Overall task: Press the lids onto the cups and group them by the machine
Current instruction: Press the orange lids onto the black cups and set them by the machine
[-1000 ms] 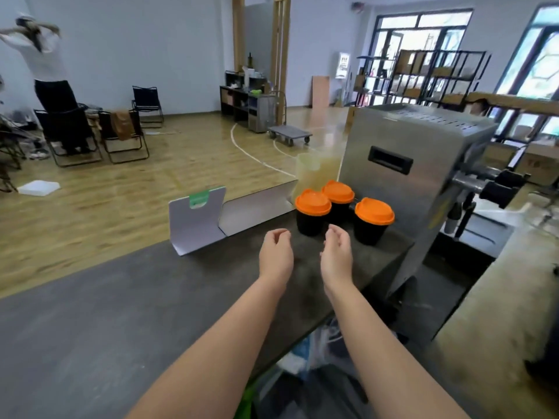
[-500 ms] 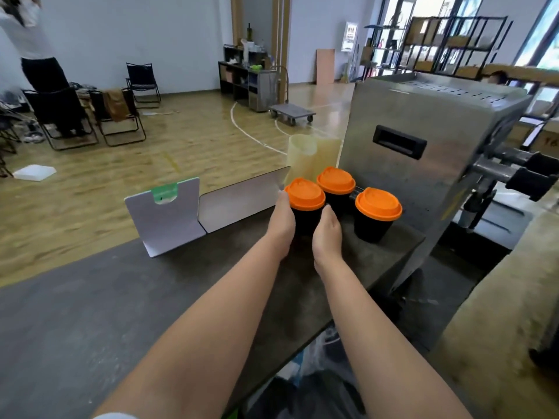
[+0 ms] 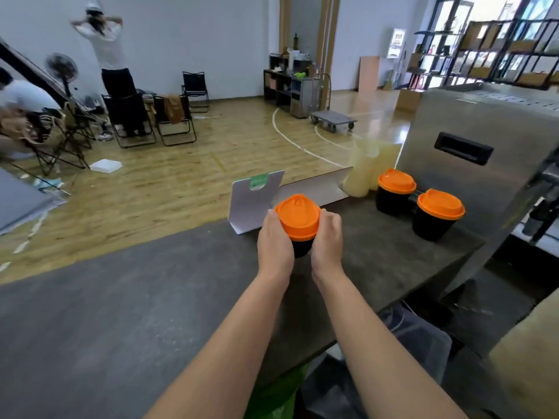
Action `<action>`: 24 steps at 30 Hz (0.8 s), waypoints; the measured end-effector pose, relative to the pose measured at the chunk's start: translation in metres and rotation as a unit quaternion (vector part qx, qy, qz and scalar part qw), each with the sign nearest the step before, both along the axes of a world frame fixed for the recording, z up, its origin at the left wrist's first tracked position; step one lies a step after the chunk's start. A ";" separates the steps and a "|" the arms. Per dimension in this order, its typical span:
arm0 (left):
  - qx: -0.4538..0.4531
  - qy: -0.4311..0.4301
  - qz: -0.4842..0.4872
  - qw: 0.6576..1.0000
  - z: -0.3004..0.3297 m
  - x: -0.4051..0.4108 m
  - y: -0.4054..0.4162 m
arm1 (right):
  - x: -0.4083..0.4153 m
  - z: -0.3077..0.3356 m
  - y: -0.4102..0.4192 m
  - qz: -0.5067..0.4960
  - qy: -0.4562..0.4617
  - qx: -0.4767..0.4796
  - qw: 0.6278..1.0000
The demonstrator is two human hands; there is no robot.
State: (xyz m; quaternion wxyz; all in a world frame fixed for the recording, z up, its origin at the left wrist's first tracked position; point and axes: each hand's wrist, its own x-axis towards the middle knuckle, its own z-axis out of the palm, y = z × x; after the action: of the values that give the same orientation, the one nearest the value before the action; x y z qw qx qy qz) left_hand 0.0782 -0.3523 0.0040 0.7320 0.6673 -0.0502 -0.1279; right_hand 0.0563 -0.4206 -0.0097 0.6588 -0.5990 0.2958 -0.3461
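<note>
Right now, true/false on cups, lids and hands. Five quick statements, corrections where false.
1. Both hands hold one cup. True: the left hand and right hand clasp the held cup from either side.
2. The held cup has no lid. False: an orange lid sits on it.
3. Two lidded cups stand by the machine. True: the rear cup and the front cup.
4. The held cup touches the other two. False: it is well apart from them, nearer the white card stand.
5. The cups by the machine lie on their sides. False: both stand upright on the counter.
</note>
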 end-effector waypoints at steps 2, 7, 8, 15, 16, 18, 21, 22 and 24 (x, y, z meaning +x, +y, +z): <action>-0.001 0.001 0.044 0.999 0.000 -0.002 0.051 | 0.010 0.000 0.048 0.058 -0.014 0.006 0.998; -0.026 0.011 0.156 0.987 -0.002 0.010 0.176 | 0.027 -0.009 0.172 0.189 -0.026 0.008 0.982; -0.033 0.018 0.168 0.985 -0.002 0.012 0.198 | 0.029 -0.011 0.193 0.208 -0.024 0.008 0.978; -0.040 0.019 0.225 0.973 -0.013 0.019 0.292 | 0.039 -0.021 0.284 0.280 -0.021 0.005 0.960; -0.041 0.019 0.224 0.973 -0.017 0.021 0.296 | 0.040 -0.024 0.289 0.276 -0.021 0.002 0.961; -0.048 0.012 0.230 0.972 -0.025 0.022 0.301 | 0.041 -0.030 0.293 0.267 -0.026 -0.011 0.963; -0.067 -0.001 0.241 0.968 -0.032 0.018 0.301 | 0.040 -0.035 0.289 0.285 -0.054 -0.033 0.956; -0.075 -0.015 0.242 0.967 -0.035 0.017 0.300 | 0.041 -0.037 0.287 0.292 -0.069 -0.041 0.953; -0.066 -0.045 0.237 0.968 -0.039 0.016 0.301 | 0.041 -0.037 0.284 0.298 -0.089 -0.044 0.949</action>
State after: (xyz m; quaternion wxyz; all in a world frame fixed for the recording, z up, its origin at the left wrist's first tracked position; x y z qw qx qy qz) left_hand 0.0943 -0.0513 -0.0346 0.7809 0.6153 0.0687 0.0829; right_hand 0.0977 -0.1366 -0.0465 0.7285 -0.6551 0.0282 -0.1985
